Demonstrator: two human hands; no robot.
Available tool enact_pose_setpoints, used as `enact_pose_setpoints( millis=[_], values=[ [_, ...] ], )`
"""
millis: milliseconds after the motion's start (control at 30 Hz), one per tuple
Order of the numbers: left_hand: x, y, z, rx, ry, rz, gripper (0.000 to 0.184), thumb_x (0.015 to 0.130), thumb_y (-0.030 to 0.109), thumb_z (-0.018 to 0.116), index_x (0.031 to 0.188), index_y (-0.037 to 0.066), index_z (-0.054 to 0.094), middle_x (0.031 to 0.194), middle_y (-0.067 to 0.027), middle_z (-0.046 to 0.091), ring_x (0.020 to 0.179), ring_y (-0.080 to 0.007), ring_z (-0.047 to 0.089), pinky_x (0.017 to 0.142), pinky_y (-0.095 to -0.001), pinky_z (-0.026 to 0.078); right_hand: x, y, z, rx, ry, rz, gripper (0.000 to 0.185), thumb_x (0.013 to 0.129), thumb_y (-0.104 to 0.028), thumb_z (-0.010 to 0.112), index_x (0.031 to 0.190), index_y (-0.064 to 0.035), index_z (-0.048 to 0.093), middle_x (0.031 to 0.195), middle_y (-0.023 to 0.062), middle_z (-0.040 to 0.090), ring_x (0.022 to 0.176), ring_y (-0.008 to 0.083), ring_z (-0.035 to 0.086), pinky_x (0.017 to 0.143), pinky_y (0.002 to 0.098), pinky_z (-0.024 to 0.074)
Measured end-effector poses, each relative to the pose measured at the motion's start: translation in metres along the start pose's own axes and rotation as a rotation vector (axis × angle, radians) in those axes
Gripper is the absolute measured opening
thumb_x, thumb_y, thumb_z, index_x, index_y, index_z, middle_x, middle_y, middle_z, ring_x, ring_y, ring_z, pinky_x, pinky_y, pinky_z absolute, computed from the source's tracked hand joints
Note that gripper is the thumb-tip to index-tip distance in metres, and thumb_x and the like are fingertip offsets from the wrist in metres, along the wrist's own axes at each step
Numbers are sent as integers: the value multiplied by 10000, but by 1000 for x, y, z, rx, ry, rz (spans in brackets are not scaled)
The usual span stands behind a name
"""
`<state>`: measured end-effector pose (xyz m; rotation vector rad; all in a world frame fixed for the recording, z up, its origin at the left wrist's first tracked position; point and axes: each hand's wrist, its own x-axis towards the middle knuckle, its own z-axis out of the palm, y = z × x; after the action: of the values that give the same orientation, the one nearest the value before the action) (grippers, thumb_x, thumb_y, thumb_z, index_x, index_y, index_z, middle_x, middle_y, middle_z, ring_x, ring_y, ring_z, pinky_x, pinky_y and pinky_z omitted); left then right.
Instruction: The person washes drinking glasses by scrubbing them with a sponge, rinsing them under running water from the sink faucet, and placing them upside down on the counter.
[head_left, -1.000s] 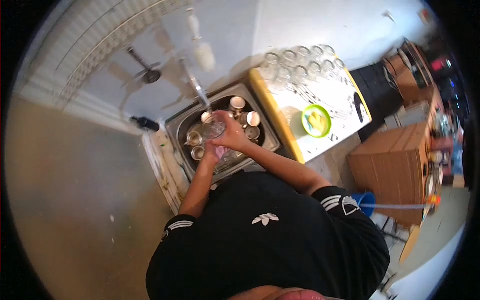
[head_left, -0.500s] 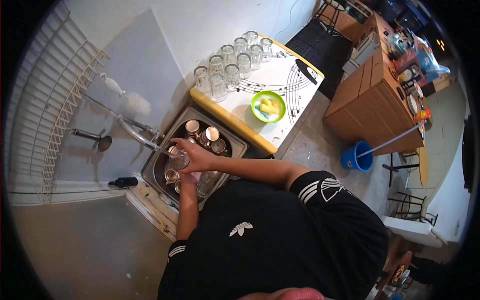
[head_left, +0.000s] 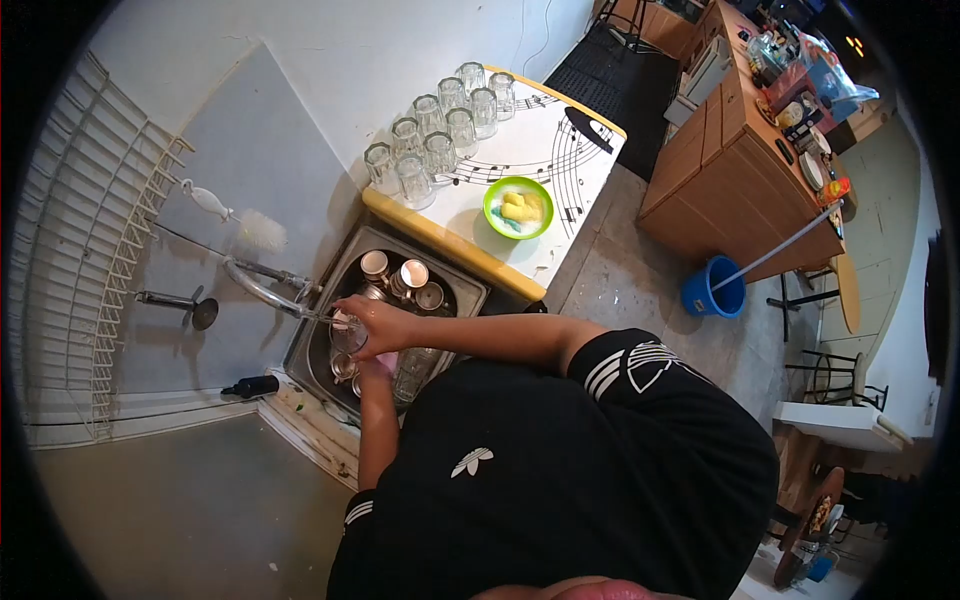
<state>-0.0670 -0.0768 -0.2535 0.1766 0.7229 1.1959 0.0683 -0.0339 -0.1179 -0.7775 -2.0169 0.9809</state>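
My right hand (head_left: 378, 328) is wrapped around a clear drinking glass (head_left: 347, 340), holding it under the curved metal tap (head_left: 262, 292) above the sink (head_left: 318, 362). My left hand (head_left: 378, 366) is low in the sink, just below the right one. Its fingers are mostly hidden, and a pinkish patch shows beside it. Several metal-looking mugs (head_left: 411, 275) stand in the sink around my hands, and clear glasses (head_left: 412, 375) lie nearer my body.
Beside the sink, a white table (head_left: 560, 112) with a yellow edge bears rows of upturned glass mugs (head_left: 439, 152) and a green bowl (head_left: 518, 208) with sponges and suds. A brush (head_left: 262, 230) hangs on the wall near a wire rack (head_left: 75, 250). A blue bucket (head_left: 700, 297) stands on the floor.
The camera view has shifted slightly, moving the table and its glasses left in the picture. My right hand still holds the glass under the tap, its tilt slightly different.
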Motion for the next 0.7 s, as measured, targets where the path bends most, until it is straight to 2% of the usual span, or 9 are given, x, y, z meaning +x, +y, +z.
enact_pose_setpoints(
  millis=[100, 367, 433, 500, 533, 600, 633, 700],
  values=[
    [8, -11, 13, -9, 21, 25, 593, 871, 533, 486, 1343, 176, 441, 1337, -14, 500, 1212, -211, 494, 955, -421, 432, 1, -1, 1, -1, 1, -2, 954, 562, -289, 835, 1331, 41, 378, 1242, 237, 493, 1153, 383, 505, 991, 418, 421],
    [4, -12, -12, -35, 67, 73, 596, 871, 534, 485, 1347, 179, 435, 1345, -11, 492, 1218, -208, 489, 958, -419, 430, -1, 8, 9, -50, -15, -5, 944, 540, -327, 839, 1296, 50, 418, 1207, 251, 516, 1130, 381, 520, 975, 408, 432],
    [0, -19, -13, -88, 171, -16, 609, 858, 543, 516, 1316, 148, 443, 1337, -31, 490, 1224, -241, 482, 943, -438, 437, -3, 9, 10, -57, -27, -21, 933, 535, -334, 841, 1280, 53, 434, 1193, 257, 523, 1112, 382, 532, 962, 406, 441],
    [-10, -23, -6, -147, 228, -56, 577, 868, 538, 499, 1288, 143, 459, 1319, -36, 505, 1210, -251, 490, 932, -460, 442, -3, 8, 9, -65, -174, 138, 943, 520, -388, 860, 1253, 39, 449, 1203, 240, 508, 1125, 389, 529, 940, 427, 453],
    [-16, -23, 3, -206, 285, -98, 548, 878, 532, 482, 1260, 139, 475, 1300, -41, 520, 1196, -260, 499, 920, -482, 448, -1, 11, 9, -67, -174, 137, 943, 520, -388, 860, 1253, 39, 449, 1203, 240, 508, 1125, 389, 529, 940, 427, 453],
    [-25, -21, 14, -208, 235, -145, 546, 882, 531, 475, 1243, 122, 490, 1259, -57, 546, 1155, -264, 524, 907, -487, 455, 3, 21, 12, -158, -200, 102, 846, 534, -471, 830, 1134, 59, 554, 1079, 253, 588, 1023, 389, 593, 874, 429, 489],
    [-26, -22, 15, -208, 186, -190, 547, 886, 531, 468, 1227, 105, 506, 1217, -72, 572, 1113, -268, 548, 895, -492, 462, 7, 20, 10, -160, -202, 102, 846, 534, -471, 830, 1134, 59, 554, 1079, 253, 588, 1023, 389, 593, 874, 429, 489],
    [-27, -21, 10, -190, 185, -198, 571, 889, 557, 423, 1223, 105, 525, 1191, -89, 592, 1104, -286, 561, 908, -492, 460, 15, 19, 6, -169, -341, 335, 772, 556, -549, 790, 981, 75, 632, 937, 266, 643, 925, 391, 634, 804, 429, 513]
  ],
)
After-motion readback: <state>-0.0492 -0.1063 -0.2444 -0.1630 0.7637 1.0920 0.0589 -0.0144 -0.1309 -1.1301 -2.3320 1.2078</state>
